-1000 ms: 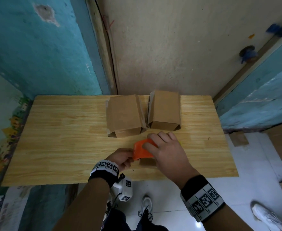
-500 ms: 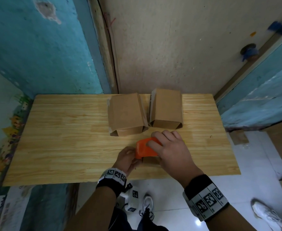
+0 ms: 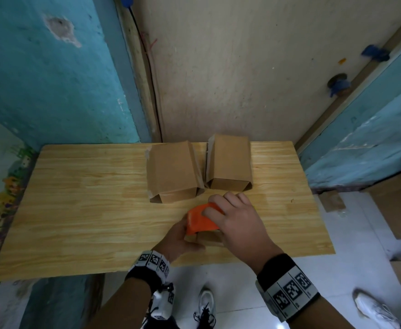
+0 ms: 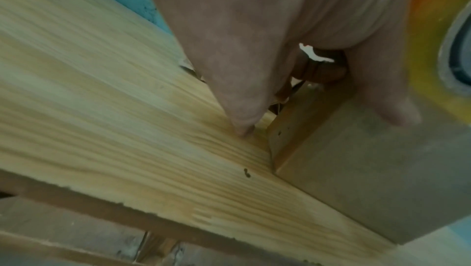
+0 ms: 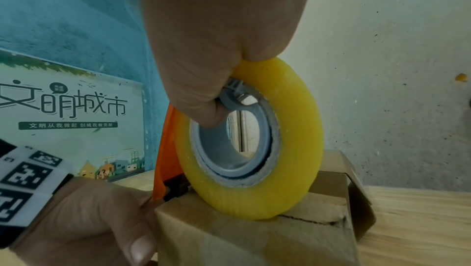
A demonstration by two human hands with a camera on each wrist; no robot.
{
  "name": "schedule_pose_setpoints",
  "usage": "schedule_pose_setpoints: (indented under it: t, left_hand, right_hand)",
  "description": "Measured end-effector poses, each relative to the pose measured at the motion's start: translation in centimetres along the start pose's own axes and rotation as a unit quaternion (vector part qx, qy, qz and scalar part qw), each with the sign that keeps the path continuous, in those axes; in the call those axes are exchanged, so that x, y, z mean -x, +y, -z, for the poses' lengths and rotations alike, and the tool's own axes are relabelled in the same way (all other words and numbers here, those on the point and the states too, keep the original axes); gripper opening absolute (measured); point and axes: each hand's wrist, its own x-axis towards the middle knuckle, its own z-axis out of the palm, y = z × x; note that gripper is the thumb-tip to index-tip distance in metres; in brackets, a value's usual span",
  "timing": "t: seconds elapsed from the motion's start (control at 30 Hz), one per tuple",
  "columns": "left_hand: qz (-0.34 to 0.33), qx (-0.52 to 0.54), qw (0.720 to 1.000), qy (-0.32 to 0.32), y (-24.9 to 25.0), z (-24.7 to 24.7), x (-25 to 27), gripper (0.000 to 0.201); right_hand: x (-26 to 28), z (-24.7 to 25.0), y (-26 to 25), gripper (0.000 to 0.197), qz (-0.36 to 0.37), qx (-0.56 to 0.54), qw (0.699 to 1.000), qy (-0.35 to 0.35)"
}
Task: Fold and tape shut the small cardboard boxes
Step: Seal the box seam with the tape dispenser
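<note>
A small cardboard box (image 3: pixel 209 239) sits near the table's front edge, mostly hidden under my hands. My left hand (image 3: pixel 179 241) grips its left side, thumb on the near face (image 5: pixel 137 250). My right hand (image 3: pixel 236 224) holds an orange tape dispenser (image 3: pixel 198 220) and presses its yellow tape roll (image 5: pixel 293 149) onto the box top (image 5: pixel 254 236), along the flap seam. In the left wrist view the box (image 4: pixel 369 179) stands on the wood with my fingers (image 4: pixel 229 58) beside it. Two more cardboard boxes (image 3: pixel 173 172) (image 3: pixel 230 162) lie side by side at the table's back.
The wooden table (image 3: pixel 88 210) is pushed against a beige wall, with a blue wall to the left. Flat cardboard pieces (image 3: pixel 398 210) lie on the white floor to the right. The table's near edge runs just behind my wrists.
The dispenser has shifted slightly left and toward me over the small box. My left hand has stayed on the box's left side.
</note>
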Motion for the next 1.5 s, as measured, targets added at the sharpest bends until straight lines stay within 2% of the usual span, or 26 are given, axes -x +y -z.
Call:
schedule_pose_setpoints:
  t: [0.1, 0.3, 0.47, 0.63, 0.67, 0.77, 0.83, 0.97, 1.17, 1.33, 1.5]
  left_hand:
    - [0.006, 0.018, 1.0, 0.021, -0.2, -0.3, -0.3, 0.101]
    - [-0.011, -0.001, 0.998, 0.06, -0.3, -1.8, -0.8, 0.091]
    - [-0.035, -0.021, 0.997, 0.059, 0.7, -1.8, -0.8, 0.088]
    - [-0.05, -0.036, 0.995, 0.084, 0.3, -0.2, -0.2, 0.105]
    - [-0.051, -0.038, 0.995, 0.083, 0.4, 0.1, -0.1, 0.108]
    - [-0.06, -0.031, 0.995, 0.074, 0.6, 0.4, 0.3, 0.111]
    - [-0.066, -0.021, 0.995, 0.078, 0.8, 0.1, 0.7, 0.107]
    - [-0.101, -0.033, 0.991, 0.078, 0.2, -0.8, 1.2, 0.088]
    - [-0.129, -0.05, 0.988, 0.069, -0.3, -1.3, 1.8, 0.076]
    - [-0.141, -0.084, 0.983, 0.078, -0.5, -1.4, 2.0, 0.072]
    - [-0.146, -0.107, 0.98, 0.083, -0.7, -1.4, 2.0, 0.076]
  right_hand:
    - [-0.2, 0.0, 0.2, 0.03, 0.004, 0.003, 1.0, -0.002]
    - [0.1, 0.3, 0.8, 0.031, 0.013, 0.013, 1.0, -0.006]
    - [-0.4, 0.3, 1.3, 0.029, 0.053, 0.055, 0.997, -0.008]
    - [-2.0, 0.7, 0.5, 0.026, 0.088, 0.071, 0.993, -0.026]
    - [-2.3, 0.8, 0.1, 0.028, 0.077, 0.075, 0.993, -0.04]
    - [-2.8, 1.1, -0.9, 0.05, 0.003, 0.068, 0.994, -0.081]
    - [-2.7, 1.2, -1.3, 0.054, -0.011, 0.063, 0.994, -0.09]
    - [-2.4, 1.1, -1.0, 0.04, 0.003, 0.064, 0.994, -0.088]
    - [-1.4, 0.9, -0.6, 0.037, 0.031, 0.083, 0.994, -0.06]
    - [-1.1, 1.1, -0.2, 0.034, 0.046, 0.099, 0.993, -0.045]
    - [-1.0, 1.0, 0.2, 0.034, 0.058, 0.11, 0.991, -0.04]
